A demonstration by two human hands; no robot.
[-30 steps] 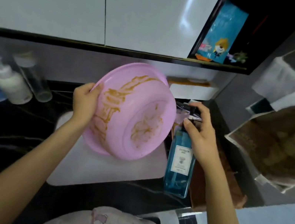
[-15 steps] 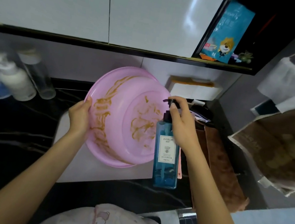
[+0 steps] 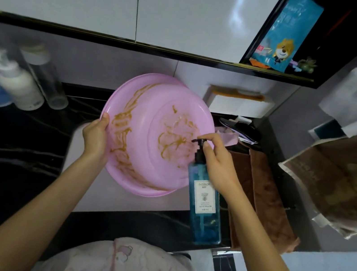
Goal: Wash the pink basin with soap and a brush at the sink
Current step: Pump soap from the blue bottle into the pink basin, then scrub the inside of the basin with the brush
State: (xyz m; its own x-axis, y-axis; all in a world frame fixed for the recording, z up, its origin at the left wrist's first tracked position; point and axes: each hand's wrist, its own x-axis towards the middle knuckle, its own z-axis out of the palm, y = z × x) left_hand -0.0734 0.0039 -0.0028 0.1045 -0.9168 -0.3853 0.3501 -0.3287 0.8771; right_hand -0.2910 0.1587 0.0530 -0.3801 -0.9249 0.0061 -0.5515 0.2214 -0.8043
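The pink basin (image 3: 149,135) is tilted over the white sink (image 3: 115,198), its inside facing me and smeared with brown streaks. My left hand (image 3: 95,138) grips the basin's left rim. A tall blue soap bottle (image 3: 204,206) with a black pump stands at the basin's right edge. My right hand (image 3: 217,163) wraps the bottle's neck, with a finger on the pump head, whose nozzle points into the basin. A dark brush (image 3: 242,129) lies on the counter behind the basin, to the right.
Several white and clear bottles (image 3: 18,85) stand on the black counter at the left. Brown cloths (image 3: 264,197) lie right of the sink. A white tissue box (image 3: 239,103) is on the back wall. Towels (image 3: 350,173) hang at the right.
The basin has turned from bottom-side out to inside facing me and has sunk lower. My right hand has brought the soap bottle leftward, up to the basin's rim.
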